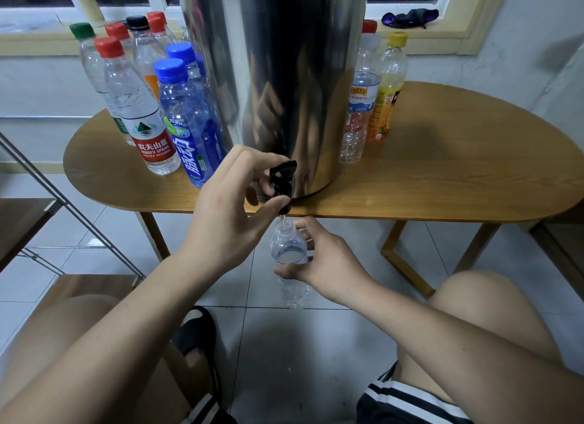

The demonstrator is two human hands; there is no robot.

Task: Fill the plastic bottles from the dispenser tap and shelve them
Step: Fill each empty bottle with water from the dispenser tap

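— Right grip [325, 259]?
— Wrapped round the clear bottle [295, 292], held upright near, mouth just under the tap [281, 178].
— Left grip [227, 202]?
— Thumb and fingers curled round that black tap, at the surface's [442, 177] near edge. Farther: steel dispenser [284, 76], capped bottles [139, 107] either side.

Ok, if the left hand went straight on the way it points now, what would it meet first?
The black tap, which the left hand grips; just behind it, probably the steel dispenser.

Purple-black cloth [410, 15] on the windowsill [458, 31], black sandal [196, 332] on pale floor tiles [300, 360].
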